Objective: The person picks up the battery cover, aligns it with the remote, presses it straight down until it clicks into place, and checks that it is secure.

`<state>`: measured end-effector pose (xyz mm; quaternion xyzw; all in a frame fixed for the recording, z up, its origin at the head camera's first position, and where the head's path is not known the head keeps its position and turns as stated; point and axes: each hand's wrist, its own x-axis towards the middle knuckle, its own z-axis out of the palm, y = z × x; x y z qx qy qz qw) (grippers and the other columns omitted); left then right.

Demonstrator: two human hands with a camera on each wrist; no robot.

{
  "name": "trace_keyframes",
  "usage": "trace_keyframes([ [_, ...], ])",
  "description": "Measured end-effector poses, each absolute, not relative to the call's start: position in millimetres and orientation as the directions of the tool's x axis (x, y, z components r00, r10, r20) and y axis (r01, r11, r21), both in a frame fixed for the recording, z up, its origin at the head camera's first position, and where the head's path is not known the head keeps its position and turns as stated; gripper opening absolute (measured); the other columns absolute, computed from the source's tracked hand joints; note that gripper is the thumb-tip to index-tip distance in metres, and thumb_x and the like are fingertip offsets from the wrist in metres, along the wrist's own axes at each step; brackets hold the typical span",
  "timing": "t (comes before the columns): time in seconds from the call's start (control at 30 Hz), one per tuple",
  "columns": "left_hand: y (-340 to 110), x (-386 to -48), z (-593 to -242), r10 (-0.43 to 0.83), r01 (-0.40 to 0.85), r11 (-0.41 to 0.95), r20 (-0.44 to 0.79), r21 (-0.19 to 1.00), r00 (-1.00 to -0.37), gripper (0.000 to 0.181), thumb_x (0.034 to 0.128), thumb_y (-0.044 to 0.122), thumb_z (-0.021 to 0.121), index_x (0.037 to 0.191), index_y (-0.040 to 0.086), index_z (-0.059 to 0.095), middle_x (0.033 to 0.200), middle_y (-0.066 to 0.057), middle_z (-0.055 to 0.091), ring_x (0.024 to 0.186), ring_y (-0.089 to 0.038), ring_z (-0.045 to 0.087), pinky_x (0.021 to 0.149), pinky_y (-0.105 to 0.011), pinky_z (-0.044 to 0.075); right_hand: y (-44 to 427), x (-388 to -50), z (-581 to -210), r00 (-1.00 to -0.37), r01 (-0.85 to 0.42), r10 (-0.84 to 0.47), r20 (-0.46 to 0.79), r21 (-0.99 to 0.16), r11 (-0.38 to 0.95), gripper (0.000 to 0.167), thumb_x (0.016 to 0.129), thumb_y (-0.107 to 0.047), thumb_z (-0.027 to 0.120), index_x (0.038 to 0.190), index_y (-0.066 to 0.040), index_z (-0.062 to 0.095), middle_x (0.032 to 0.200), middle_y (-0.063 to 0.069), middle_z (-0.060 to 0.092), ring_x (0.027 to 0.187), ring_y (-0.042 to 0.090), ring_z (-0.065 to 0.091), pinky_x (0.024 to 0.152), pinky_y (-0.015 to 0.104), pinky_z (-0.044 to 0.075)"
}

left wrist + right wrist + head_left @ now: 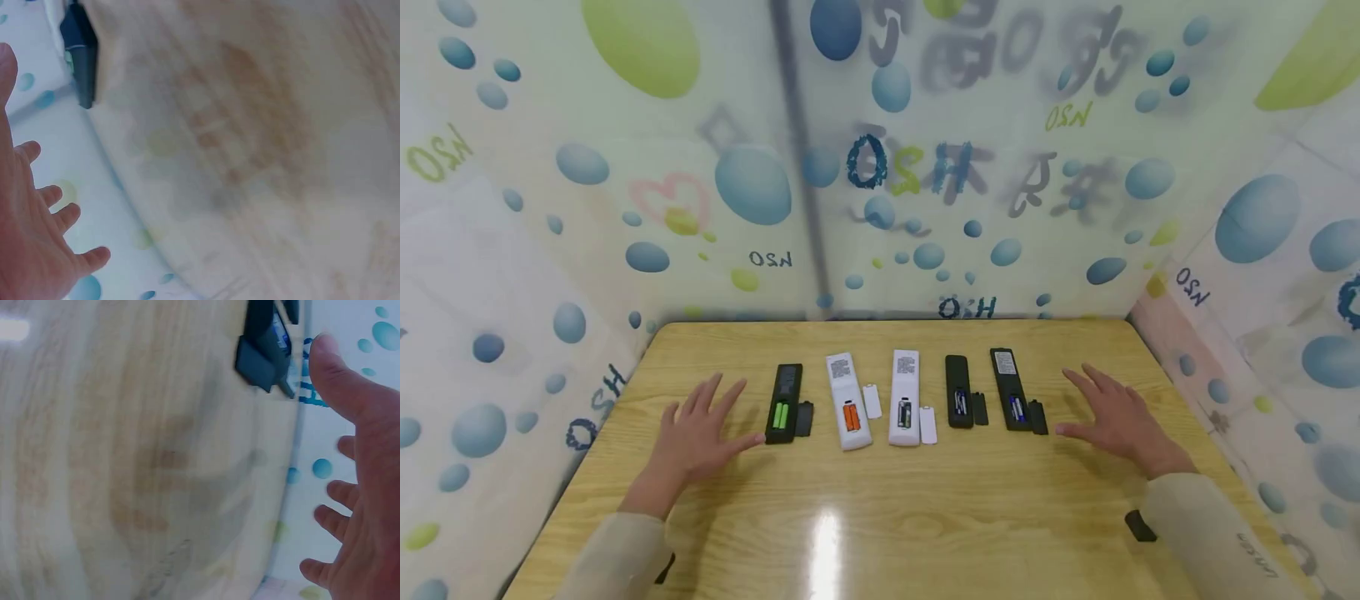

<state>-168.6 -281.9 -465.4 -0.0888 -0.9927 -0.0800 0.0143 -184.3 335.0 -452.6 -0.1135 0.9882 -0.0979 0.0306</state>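
Several remote controls lie back side up in a row, battery bays uncovered. Leftmost is a black remote with green batteries. A white remote holds orange batteries; another white remote has dark batteries. Farther right are a short black remote and a long black remote, both with blue batteries. My left hand, fingers spread, hovers left of the leftmost remote, its thumb near that remote's lower end. My right hand, also spread, is right of the long black remote, holding nothing.
Beside the remotes lie their covers: black covers and white covers. A wooden table carries everything. Printed curtains enclose its back and sides.
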Motion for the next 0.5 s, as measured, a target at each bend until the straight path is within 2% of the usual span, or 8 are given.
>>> trace_keyframes([
  [0.17, -271.4, -169.9, -455.3, 0.205, 0.216, 0.961, 0.085, 0.171, -0.975, 0.089, 0.0855, 0.075, 0.048, 0.154, 0.023, 0.027, 0.159, -0.019, 0.023, 0.137, -0.048, 0.032, 0.103, -0.072, 0.027, 333.1, -184.0, -445.0, -0.971, -0.230, -0.239, -0.028, -0.187, 0.955, 0.087, 0.084, -0.058, 0.067, 0.147, -0.006, 0.038, 0.149, 0.029, 0.034, 0.130, 0.054, 0.037, 0.097, 0.075, 0.032],
  [0.5, -240.7, -177.5, -440.2, 0.246, 0.254, 0.939, 0.066, 0.230, -0.967, 0.084, 0.0879, 0.074, 0.046, 0.150, 0.019, 0.037, 0.149, -0.018, 0.041, 0.133, -0.045, 0.041, 0.103, -0.070, 0.032, 324.6, -184.6, -443.1, -0.970, -0.239, -0.244, -0.001, -0.202, 0.950, 0.066, 0.085, -0.043, 0.073, 0.135, -0.004, 0.053, 0.135, 0.025, 0.049, 0.119, 0.047, 0.051, 0.096, 0.068, 0.040],
])
